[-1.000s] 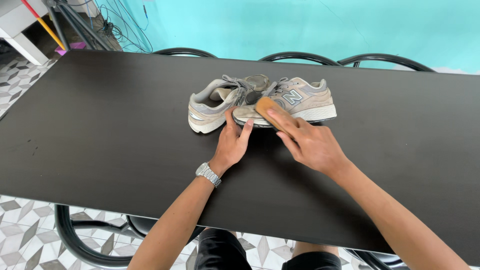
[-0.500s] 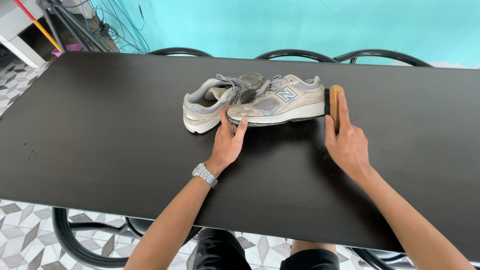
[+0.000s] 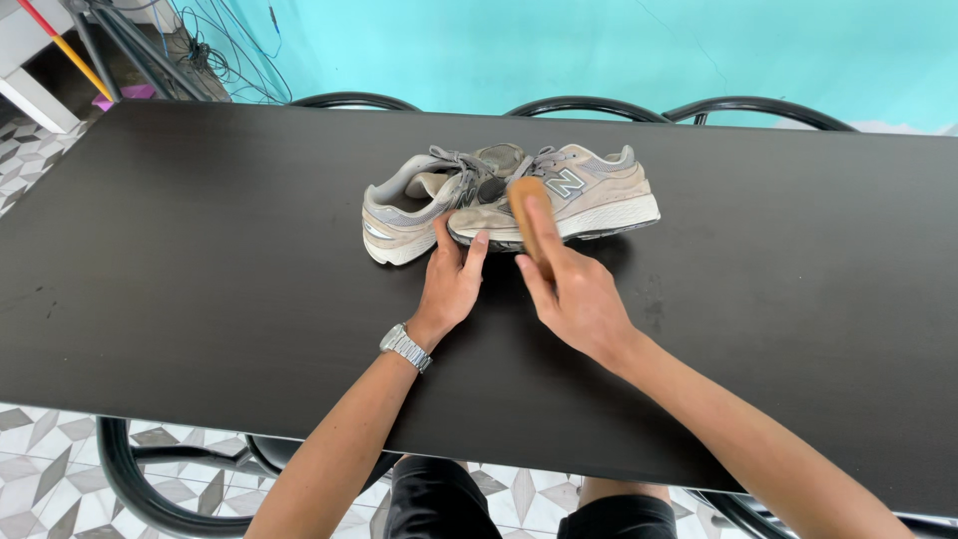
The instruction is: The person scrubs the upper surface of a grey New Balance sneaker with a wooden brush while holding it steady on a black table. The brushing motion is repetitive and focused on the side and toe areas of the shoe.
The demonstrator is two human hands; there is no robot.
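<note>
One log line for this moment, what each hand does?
left hand: steadies right sneaker toe | right hand: holds wooden brush on it | black table

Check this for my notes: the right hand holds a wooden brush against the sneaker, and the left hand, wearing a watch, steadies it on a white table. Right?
Not quite. The head view shows the table is black, not white. The rest holds: the right hand presses the wooden brush to the sneaker, and the left hand steadies it.

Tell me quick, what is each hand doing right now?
Left hand: open, fingers resting against the front of the near shoe.
Right hand: closed on a wooden brush, pressed to that shoe.
</note>
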